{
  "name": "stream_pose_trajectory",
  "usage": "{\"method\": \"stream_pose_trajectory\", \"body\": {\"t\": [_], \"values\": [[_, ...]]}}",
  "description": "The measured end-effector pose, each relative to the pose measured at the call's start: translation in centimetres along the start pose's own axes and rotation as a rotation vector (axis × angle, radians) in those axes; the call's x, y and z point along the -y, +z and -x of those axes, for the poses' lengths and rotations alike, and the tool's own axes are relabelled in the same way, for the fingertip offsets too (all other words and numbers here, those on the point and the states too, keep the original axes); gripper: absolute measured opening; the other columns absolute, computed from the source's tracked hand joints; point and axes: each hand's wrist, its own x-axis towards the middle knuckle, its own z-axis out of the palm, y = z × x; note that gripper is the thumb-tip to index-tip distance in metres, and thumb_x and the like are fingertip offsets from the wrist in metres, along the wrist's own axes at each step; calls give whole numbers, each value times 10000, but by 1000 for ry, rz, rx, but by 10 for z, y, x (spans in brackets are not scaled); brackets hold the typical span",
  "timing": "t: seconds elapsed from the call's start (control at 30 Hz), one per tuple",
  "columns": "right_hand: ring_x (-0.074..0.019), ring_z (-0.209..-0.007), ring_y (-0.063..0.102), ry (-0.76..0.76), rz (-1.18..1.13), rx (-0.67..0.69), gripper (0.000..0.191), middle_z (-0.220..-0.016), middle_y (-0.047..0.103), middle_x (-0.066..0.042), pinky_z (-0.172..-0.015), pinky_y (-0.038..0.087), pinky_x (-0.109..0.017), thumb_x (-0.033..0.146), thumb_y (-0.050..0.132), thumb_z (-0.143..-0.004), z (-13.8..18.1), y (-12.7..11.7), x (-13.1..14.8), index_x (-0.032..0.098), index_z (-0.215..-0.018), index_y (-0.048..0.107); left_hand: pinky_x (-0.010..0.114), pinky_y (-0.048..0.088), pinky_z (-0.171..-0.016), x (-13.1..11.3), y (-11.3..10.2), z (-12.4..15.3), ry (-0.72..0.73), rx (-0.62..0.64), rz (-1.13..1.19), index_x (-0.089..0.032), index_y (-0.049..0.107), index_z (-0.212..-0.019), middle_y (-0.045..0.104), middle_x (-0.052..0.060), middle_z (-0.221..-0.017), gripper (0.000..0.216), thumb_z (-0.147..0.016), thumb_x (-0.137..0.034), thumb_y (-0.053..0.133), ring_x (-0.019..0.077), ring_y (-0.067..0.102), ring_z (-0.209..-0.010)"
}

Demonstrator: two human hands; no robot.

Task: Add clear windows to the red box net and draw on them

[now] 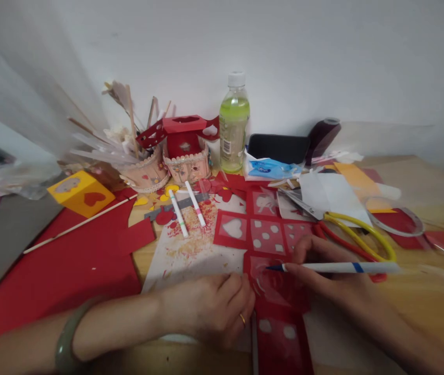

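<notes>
My right hand pinches a blue felt-tip marker, its dark tip over a red paper cut-out. The cut-out is a cross of square panels with windows of hearts, dots and other shapes, which look backed with clear film. My left hand, fingers curled, grips the cut-out's left edge beside the panel under the marker tip; its thumb is hidden. A ring and a green bangle are on this hand and wrist. Under the cut-out lies a speckled white sheet. Two white markers lie above it.
Large scissors with yellow and red handles lie right. A bottle of green drink, a phone and a blue tissue pack stand at the wall. Left are decorated pots, a yellow box and red card.
</notes>
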Motion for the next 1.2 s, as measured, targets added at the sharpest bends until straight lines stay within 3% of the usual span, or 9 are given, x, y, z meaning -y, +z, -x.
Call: {"method": "stream_pose_trajectory", "body": {"t": [0.33,0.57,0.77,1.2], "values": [[-118,-561,430,-14,-32,101,233,-602,470,39,-491,338,-234,262,560,-796,-8,6,-6,217,-617,418,290,513,-579,3,2,0,-4,-42,10,-50,661,-948,687,133,-906,331,-885,-99,341,199,632,-730],[-118,-553,469,-79,48,112,227,-602,504,35,-490,363,-227,277,555,-820,-1,7,-7,218,-633,441,284,523,-593,5,2,1,-19,-52,31,-58,666,-959,692,129,-922,325,-902,-109,350,194,637,-744],[-134,-524,509,-49,113,189,239,-562,541,18,-482,412,-242,319,521,-819,-1,9,3,215,-609,471,287,533,-635,5,2,1,-9,-15,43,-70,665,-999,686,125,-964,324,-915,-128,358,195,639,-784],[-120,-512,499,-53,109,193,252,-566,546,26,-453,399,-224,329,551,-824,-1,9,-3,216,-616,464,279,518,-607,9,1,3,13,-31,75,-75,666,-984,686,131,-977,335,-905,-116,343,196,639,-762]]}}
